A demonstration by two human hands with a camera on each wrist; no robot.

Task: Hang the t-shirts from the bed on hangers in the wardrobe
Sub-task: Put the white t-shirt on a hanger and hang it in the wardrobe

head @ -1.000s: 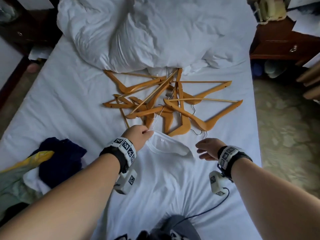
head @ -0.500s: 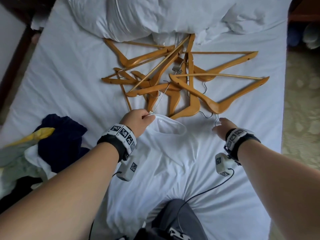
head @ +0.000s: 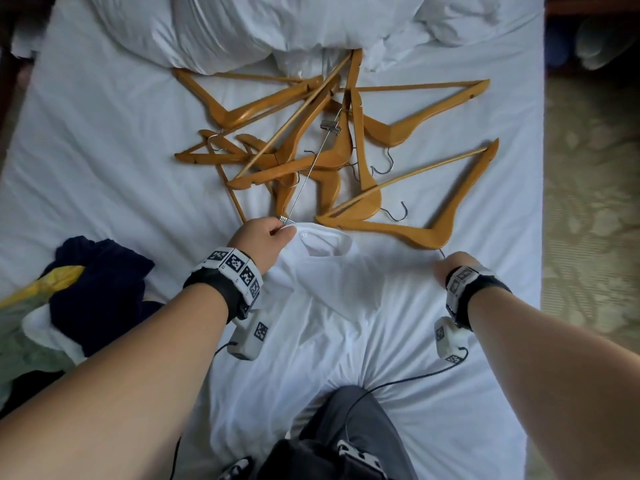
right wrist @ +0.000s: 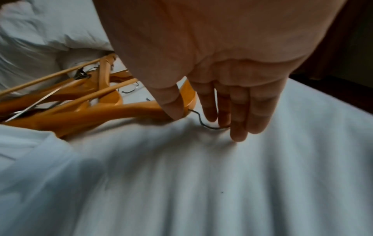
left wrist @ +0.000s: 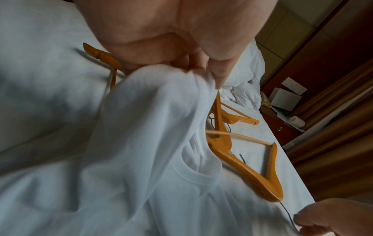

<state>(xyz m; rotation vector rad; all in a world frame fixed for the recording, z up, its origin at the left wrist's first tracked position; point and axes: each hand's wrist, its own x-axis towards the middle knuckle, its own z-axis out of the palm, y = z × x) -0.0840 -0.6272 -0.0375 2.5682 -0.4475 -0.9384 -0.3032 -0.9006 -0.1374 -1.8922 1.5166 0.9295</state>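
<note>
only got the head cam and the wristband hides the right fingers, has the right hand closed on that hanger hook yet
Observer: Not yet. In the right wrist view the right hand has its fingers straight, tips down on the bed sheet over the metal hook.
Operator: wheres the thumb
Observer: On the neck of the nearest wooden hanger, right where the hook comes out.
Operator: is the left actually holding cloth
Observer: Yes. The left wrist view shows the left hand pinching a bunched fold of the white t-shirt between thumb and fingers.
</note>
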